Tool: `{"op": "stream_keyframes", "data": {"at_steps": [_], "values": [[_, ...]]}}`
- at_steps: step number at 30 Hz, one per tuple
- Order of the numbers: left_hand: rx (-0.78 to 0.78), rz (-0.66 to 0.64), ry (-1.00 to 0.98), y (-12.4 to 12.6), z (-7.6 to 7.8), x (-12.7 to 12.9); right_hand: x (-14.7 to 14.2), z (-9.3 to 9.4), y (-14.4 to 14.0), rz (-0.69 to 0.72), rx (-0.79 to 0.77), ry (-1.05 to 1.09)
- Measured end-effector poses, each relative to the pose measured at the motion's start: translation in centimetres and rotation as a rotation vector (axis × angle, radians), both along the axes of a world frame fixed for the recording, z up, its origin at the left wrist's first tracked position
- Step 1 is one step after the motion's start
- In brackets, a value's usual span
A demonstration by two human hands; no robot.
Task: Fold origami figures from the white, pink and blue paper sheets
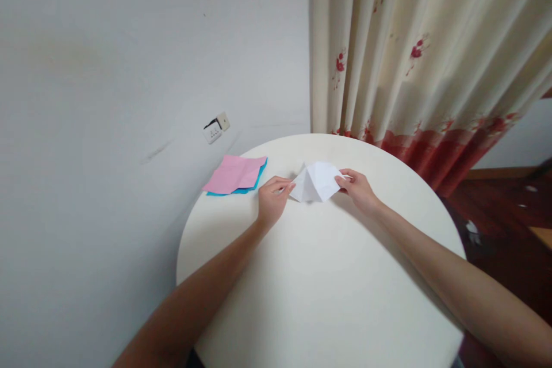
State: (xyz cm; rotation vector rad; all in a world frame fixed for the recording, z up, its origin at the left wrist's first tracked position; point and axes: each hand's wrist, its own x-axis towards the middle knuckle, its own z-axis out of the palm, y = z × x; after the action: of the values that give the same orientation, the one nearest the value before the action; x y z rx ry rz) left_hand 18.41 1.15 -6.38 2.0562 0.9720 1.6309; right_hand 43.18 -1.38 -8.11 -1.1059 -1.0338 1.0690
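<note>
A sheet of white paper (pixel 318 180), with creases running across it, is held just over the far half of the round white table (pixel 319 276). My left hand (pixel 273 200) pinches its left corner between thumb and fingers. At the opposite corner, my right hand (pixel 357 188) is closed on the paper, thumb on top. The middle of the sheet stands up in a ridge between the two hands. Whether its lower edge touches the tabletop I cannot tell.
Pink paper (pixel 236 173) lies on blue paper (pixel 261 175) at the table's far left edge. Behind stands a white wall (pixel 150 69) with a socket (pixel 213 133). A floral curtain (pixel 401 69) hangs close behind the table's right side.
</note>
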Motion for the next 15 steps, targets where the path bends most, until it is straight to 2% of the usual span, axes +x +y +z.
{"op": "stream_keyframes", "data": {"at_steps": [3, 4, 6, 8, 10, 12, 15], "values": [[0.002, -0.006, -0.021, -0.2, 0.2, 0.1, 0.1, -0.4, -0.1, 0.162, -0.093, -0.171], [0.001, -0.006, -0.027, -0.2, 0.2, 0.1, 0.1, -0.6, 0.0, 0.163, -0.107, -0.228], [-0.004, -0.01, -0.036, -0.3, 0.3, 0.1, 0.1, -1.0, 0.2, 0.035, -0.068, -0.342], [-0.01, -0.021, -0.036, -0.5, 0.3, 0.2, 0.1, -1.0, 0.3, -0.17, 0.074, -0.448], [-0.007, -0.035, -0.032, -0.8, 0.4, 0.3, -0.1, -0.4, 0.1, -0.275, 0.278, -0.528], [0.003, -0.044, -0.023, -1.1, 0.5, 0.4, -0.3, 0.5, -0.5, -0.254, 0.46, -0.578], [0.015, -0.044, -0.014, -1.6, 0.7, 0.6, -0.9, 1.8, -1.5, -0.231, 0.618, -0.619]]}}
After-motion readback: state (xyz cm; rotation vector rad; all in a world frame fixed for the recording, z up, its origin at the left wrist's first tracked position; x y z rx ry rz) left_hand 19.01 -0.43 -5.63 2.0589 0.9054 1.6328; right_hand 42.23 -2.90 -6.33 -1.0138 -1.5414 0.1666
